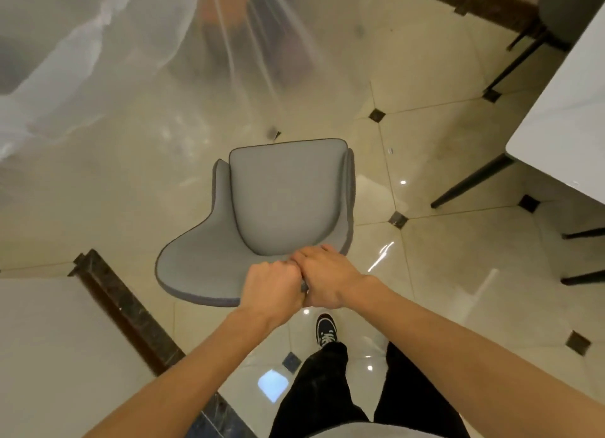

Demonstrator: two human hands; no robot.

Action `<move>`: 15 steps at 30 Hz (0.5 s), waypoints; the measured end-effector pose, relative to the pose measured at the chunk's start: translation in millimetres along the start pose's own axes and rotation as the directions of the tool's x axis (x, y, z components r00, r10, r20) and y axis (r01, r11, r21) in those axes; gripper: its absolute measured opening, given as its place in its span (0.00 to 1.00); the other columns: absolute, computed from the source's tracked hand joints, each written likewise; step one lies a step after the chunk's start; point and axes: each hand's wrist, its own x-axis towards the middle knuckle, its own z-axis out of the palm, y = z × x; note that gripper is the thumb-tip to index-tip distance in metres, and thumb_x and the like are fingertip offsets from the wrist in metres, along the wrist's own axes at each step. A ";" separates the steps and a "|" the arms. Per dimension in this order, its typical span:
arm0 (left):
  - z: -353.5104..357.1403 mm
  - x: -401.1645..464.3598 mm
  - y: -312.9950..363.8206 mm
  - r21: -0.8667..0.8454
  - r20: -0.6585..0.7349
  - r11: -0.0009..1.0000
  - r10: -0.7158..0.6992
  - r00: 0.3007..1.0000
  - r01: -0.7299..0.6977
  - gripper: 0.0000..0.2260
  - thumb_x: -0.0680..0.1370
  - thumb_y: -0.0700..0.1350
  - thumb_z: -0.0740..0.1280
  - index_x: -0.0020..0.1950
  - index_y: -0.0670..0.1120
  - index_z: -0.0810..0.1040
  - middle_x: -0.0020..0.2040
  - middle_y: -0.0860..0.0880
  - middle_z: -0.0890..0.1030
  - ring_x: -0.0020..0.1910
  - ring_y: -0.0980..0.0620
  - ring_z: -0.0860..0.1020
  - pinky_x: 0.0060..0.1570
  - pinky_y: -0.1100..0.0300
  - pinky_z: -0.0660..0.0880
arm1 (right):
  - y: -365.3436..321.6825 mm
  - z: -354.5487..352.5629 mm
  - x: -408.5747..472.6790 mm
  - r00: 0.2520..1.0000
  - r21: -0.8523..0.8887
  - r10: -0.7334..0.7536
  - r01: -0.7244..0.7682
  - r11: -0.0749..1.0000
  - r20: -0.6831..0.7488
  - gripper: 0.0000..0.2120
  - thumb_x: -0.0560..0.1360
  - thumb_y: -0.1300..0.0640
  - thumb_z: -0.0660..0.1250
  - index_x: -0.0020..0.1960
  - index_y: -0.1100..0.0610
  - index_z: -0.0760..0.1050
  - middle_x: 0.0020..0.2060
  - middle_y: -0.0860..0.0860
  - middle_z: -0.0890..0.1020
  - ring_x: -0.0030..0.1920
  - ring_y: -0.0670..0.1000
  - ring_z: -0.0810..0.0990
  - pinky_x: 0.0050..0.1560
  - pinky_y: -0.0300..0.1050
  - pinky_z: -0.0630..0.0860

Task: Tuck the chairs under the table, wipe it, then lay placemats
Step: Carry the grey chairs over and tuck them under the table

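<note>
Glossy cream tiled floor [435, 136], dark diamond insets. Centre frame: left hand [273, 285] and right hand [322, 275], side by side, fingers curled, gripping backrest top of grey chair [281, 195]. White table [563, 119] at right edge, well apart from chair. Plastic sheeting [98, 60] upper left. Judgement: tucking underway; wiping, placemats remain.

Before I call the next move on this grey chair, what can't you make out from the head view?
- Grey chair legs: hidden beneath its own seat.
- Backrest top edge: covered by left hand and right hand.
- White table: cut off by the right edge.
- Things behind the plastic sheet: blurred.
</note>
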 end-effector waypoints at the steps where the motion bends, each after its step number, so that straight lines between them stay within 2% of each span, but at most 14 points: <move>1: -2.8 6.1 -0.2 0.009 -0.023 0.999 0.049 0.999 -0.049 0.11 0.77 0.54 0.63 0.54 0.50 0.77 0.50 0.49 0.83 0.47 0.45 0.82 0.38 0.56 0.66 | 8.0 -3.7 -2.7 0.999 -0.013 0.021 -0.022 1.000 -0.045 0.23 0.68 0.46 0.72 0.59 0.53 0.72 0.55 0.51 0.79 0.56 0.55 0.77 0.59 0.52 0.72; 3: -1.5 8.5 -16.9 -0.005 -0.107 0.992 0.127 0.986 -0.129 0.15 0.76 0.60 0.61 0.56 0.51 0.75 0.52 0.50 0.83 0.48 0.45 0.82 0.39 0.55 0.68 | 18.5 -10.7 -9.7 0.994 -0.037 0.066 -0.069 0.997 -0.085 0.16 0.72 0.49 0.70 0.57 0.54 0.73 0.53 0.52 0.80 0.53 0.57 0.79 0.53 0.53 0.76; 6: 20.2 -9.9 -58.8 -0.043 -0.189 0.984 0.161 0.969 -0.172 0.20 0.74 0.64 0.63 0.57 0.53 0.76 0.51 0.53 0.82 0.46 0.47 0.82 0.39 0.55 0.74 | 17.4 -12.7 -12.8 0.994 -0.102 0.064 -0.073 0.992 -0.089 0.12 0.74 0.53 0.68 0.56 0.54 0.73 0.54 0.54 0.80 0.53 0.57 0.79 0.53 0.53 0.76; 11: 56.4 -32.1 -118.0 -0.050 -0.369 0.976 0.180 0.912 -0.212 0.26 0.72 0.66 0.64 0.55 0.47 0.80 0.48 0.49 0.83 0.42 0.46 0.82 0.38 0.53 0.80 | 16.3 -9.0 -18.4 0.993 -0.151 0.061 -0.075 0.986 -0.097 0.10 0.75 0.57 0.66 0.56 0.56 0.74 0.53 0.55 0.80 0.52 0.58 0.79 0.53 0.53 0.76; 15: 58.5 -26.5 -102.3 -0.073 -0.484 0.967 0.180 0.856 -0.245 0.26 0.71 0.64 0.62 0.51 0.44 0.82 0.44 0.47 0.84 0.38 0.45 0.83 0.35 0.53 0.80 | 28.6 -11.5 -33.5 0.994 -0.158 0.049 -0.064 0.985 -0.094 0.06 0.76 0.58 0.66 0.53 0.54 0.76 0.50 0.54 0.81 0.50 0.56 0.79 0.52 0.52 0.77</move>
